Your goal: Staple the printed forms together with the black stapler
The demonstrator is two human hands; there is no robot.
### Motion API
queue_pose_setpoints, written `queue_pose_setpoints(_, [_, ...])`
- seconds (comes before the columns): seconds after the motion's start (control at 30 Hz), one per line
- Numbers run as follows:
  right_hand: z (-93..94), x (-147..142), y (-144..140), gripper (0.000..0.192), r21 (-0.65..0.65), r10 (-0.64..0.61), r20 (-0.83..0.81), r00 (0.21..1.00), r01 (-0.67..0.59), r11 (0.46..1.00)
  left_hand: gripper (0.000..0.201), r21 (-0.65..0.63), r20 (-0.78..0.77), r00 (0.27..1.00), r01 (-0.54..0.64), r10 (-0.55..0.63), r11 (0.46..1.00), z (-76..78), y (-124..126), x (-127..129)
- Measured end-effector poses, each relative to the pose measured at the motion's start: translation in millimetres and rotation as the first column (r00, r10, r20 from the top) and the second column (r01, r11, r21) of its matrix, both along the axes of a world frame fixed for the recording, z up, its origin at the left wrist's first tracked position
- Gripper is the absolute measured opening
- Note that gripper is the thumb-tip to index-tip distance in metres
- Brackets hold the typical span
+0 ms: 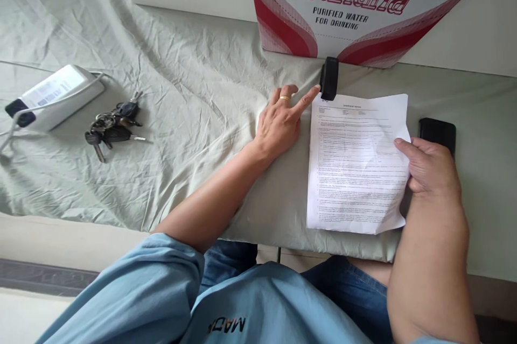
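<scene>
A printed sheet of paper [357,172], a little creased, lies on the cloth in front of me. My right hand [432,163] pinches its right edge between thumb and fingers and lifts that side slightly. At the sheet's top left corner stands a small black object [330,79], perhaps a stapler, partly over the paper. My left hand [280,118], with a ring on one finger, stretches its index finger to the side of this object. The other fingers of that hand are loosely bent and hold nothing.
A large Wahaha water carton [291,21] stands behind the sheet against the wall. Right of the paper lies a black phone-like object [438,134], partly behind my hand. Keys [111,126] and a white box-shaped device [60,96] with a cable rest on the wrinkled cloth [194,80] at left.
</scene>
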State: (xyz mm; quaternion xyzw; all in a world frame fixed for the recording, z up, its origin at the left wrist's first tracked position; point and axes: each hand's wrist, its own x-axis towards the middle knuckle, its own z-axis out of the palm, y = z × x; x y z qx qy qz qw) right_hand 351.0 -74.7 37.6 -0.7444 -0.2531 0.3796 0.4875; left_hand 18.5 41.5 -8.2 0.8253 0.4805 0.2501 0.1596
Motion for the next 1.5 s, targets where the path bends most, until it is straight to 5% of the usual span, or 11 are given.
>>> queue_pose_setpoints(0.47, [-5.9, -0.6, -0.2, 0.038, -0.023, 0.049, -0.001, 0.999, -0.049, 0.999, 0.100, -0.035, -0.035, 0.999, 0.041, -0.042, 0.999, -1.1, -0.8, 8.3])
queue_pose_setpoints(0.73, [-1.2, -1.7, -0.6, 0.056, 0.004, 0.127, -0.008, 0.992, -0.127, 0.992, 0.107, -0.087, -0.080, 0.996, 0.040, -0.047, 0.995, 6.5, -3.4, 10.7])
queue_pose_setpoints(0.93, [21.0, 13.4, -10.8, 0.066, -0.128, 0.286, -0.052, 0.957, -0.291, 0.948, 0.097, -0.056, 0.122, 0.993, 0.012, -0.005, 0.998, -1.2, 0.7, 4.6])
queue_pose_setpoints(1.0, [23.7, 15.7, -13.3, 0.066, -0.100, 0.294, -0.033, 0.955, -0.295, 0.950, 0.089, -0.059, 0.230, 0.972, -0.034, 0.046, 0.998, -2.1, 1.5, -2.3])
queue_pose_setpoints(1.13, [20.8, 10.3, -9.9, 0.065, 0.039, 0.257, -0.011, 0.966, -0.257, 0.966, 0.037, -0.105, 0.380, 0.906, -0.158, 0.187, 0.982, 18.3, -10.7, -19.0])
queue_pose_setpoints(1.23, [17.8, 3.5, -2.7, 0.067, 0.121, 0.194, -0.033, 0.980, -0.189, 0.974, 0.029, -0.346, 0.489, 0.816, -0.141, 0.307, 0.928, 41.5, -29.1, -20.8])
queue_pose_setpoints(1.37, [15.4, -0.8, 3.9, 0.065, 0.152, 0.093, -0.075, 0.993, -0.081, 0.985, 0.031, -0.601, 0.582, 0.652, -0.058, 0.486, 0.797, 46.4, -47.0, 1.1])
queue_pose_setpoints(1.5, [12.8, -2.4, 1.6, 0.061, 0.159, 0.040, -0.041, 0.998, -0.033, 0.987, 0.039, -0.589, 0.674, 0.651, 0.189, 0.349, 0.786, 30.9, -54.5, 19.2])
